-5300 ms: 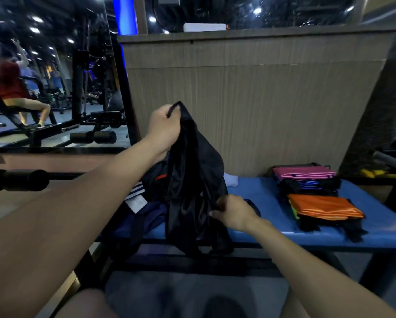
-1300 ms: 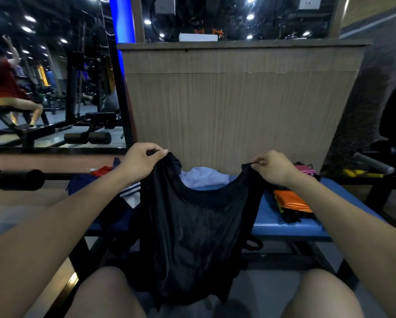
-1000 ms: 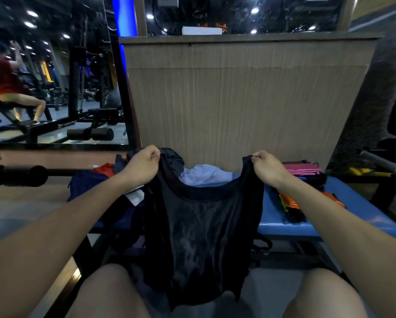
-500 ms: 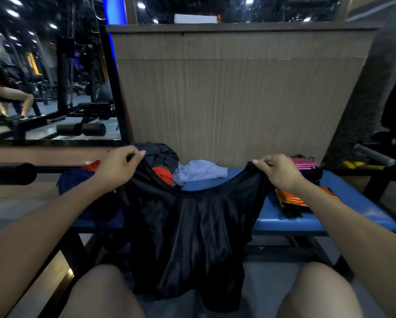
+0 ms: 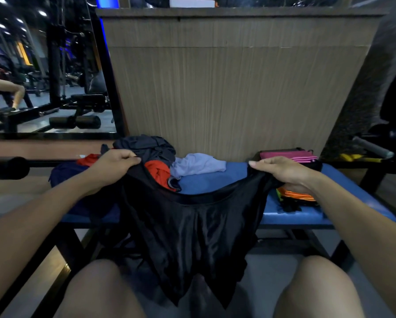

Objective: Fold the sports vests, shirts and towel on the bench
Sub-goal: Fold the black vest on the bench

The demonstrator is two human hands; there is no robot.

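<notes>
A shiny black sports vest (image 5: 192, 237) hangs spread out in front of the blue bench (image 5: 215, 180), its lower part drooping down between my knees. My left hand (image 5: 114, 164) grips one top corner of the black vest. My right hand (image 5: 282, 173) pinches the other top corner. Behind the vest on the bench lies a heap of loose clothes: a dark grey garment (image 5: 146, 148), a red one (image 5: 158, 172) and a pale lilac one (image 5: 197, 164). A dark blue garment (image 5: 64, 175) lies at the bench's left end.
Folded items are stacked on the bench's right side: a pink one (image 5: 286, 154) at the back, an orange one (image 5: 295, 195) in front. A wooden partition (image 5: 227, 88) rises behind the bench. A black padded bar (image 5: 6, 167) sticks in from the left. Gym machines stand beyond.
My hands went from bunching the vest to holding its top corners. Over the last second they moved further apart and lowered its top edge towards the bench.
</notes>
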